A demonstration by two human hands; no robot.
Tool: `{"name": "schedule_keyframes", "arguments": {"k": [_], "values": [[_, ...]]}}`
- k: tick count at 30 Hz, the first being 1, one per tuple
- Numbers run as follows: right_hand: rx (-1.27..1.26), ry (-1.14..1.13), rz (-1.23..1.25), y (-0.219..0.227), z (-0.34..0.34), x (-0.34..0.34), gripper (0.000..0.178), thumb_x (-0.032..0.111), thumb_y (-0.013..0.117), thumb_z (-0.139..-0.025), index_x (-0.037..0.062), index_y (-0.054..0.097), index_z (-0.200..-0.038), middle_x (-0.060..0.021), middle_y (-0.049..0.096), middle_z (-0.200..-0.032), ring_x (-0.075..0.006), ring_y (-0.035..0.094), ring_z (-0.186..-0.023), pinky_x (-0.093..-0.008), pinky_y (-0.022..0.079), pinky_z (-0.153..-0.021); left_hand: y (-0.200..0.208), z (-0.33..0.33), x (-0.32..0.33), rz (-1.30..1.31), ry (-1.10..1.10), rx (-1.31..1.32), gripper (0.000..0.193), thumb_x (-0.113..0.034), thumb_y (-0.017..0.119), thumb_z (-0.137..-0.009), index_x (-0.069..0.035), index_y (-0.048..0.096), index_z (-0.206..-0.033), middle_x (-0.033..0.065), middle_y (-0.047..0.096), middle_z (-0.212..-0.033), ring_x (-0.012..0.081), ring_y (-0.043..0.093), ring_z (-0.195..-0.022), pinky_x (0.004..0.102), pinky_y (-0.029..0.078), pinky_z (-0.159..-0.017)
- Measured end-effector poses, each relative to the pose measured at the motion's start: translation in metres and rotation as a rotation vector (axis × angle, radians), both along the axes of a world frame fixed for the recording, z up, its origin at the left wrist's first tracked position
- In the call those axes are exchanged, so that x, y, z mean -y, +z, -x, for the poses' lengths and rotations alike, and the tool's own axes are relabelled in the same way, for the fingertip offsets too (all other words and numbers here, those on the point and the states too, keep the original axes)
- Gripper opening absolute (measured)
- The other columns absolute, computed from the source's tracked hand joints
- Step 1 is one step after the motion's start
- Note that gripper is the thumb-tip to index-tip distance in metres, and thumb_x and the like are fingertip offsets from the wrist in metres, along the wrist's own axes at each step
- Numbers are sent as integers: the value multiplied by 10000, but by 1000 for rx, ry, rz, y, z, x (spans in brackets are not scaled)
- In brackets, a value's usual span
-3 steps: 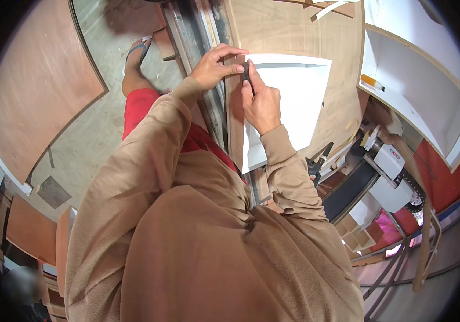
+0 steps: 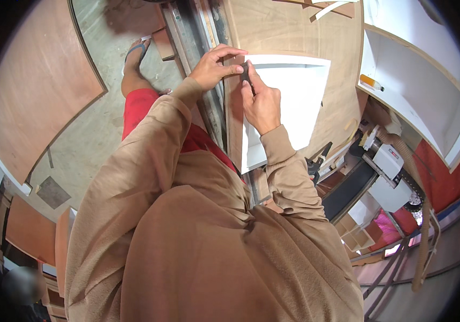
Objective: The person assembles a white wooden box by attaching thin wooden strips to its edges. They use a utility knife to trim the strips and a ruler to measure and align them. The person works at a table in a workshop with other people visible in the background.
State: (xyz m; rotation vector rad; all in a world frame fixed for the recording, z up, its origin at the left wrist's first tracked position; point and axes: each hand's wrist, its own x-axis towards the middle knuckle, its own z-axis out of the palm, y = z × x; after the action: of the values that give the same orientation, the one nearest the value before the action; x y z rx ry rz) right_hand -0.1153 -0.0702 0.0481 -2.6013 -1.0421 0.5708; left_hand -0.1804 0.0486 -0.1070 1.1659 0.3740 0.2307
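Observation:
A box with a white inside and a brown wooden side (image 2: 235, 123) rests on the bench in front of me. My left hand (image 2: 211, 67) grips its far left corner, index finger stretched along the far end and thumb bent toward the rim. Between the fingers and thumb of my right hand (image 2: 262, 104) is a small dark block (image 2: 245, 71), pressed against the left rim near that corner. My left thumb tip lies right beside the block. The block's underside is hidden.
A pale plywood sheet (image 2: 289, 27) lies under and beyond the box. At the right stands a white cabinet (image 2: 401, 102) with an orange-handled tool (image 2: 371, 82) in it. A machine with a hose (image 2: 388, 161) is lower right. A plywood panel (image 2: 42, 80) stands left.

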Motion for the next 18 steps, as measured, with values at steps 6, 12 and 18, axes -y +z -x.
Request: {"name": "schedule_keyframes", "arguments": {"k": [6, 12, 18], "values": [[-9, -9, -70, -12, -8, -1, 474, 127, 647, -933, 25, 661, -1397, -254, 605, -625, -401, 652, -541, -457, 527, -564, -18, -10, 0, 56, 19, 53, 379, -126, 795, -923, -116, 736, -1297, 4, 632, -1240, 126, 564, -1070, 271, 463, -895], [18, -16, -33, -18, -8, 2, 460, 130, 673, -965, 66, 658, -1420, -244, 673, -738, -241, 605, -480, -356, 506, -548, -28, -13, 3, 97, 41, 62, 359, -208, 824, -907, -128, 766, -1252, 22, 655, -1201, 170, 594, -1135, 319, 475, -977], [72, 28, -60, -23, -9, 0, 455, 131, 679, -964, 52, 660, -1411, -256, 635, -695, -303, 619, -493, -381, 509, -546, -27, -14, 3, 172, 39, 61, 331, -215, 825, -911, -115, 781, -1223, 35, 667, -1172, 186, 609, -1145, 345, 469, -1033]]}}
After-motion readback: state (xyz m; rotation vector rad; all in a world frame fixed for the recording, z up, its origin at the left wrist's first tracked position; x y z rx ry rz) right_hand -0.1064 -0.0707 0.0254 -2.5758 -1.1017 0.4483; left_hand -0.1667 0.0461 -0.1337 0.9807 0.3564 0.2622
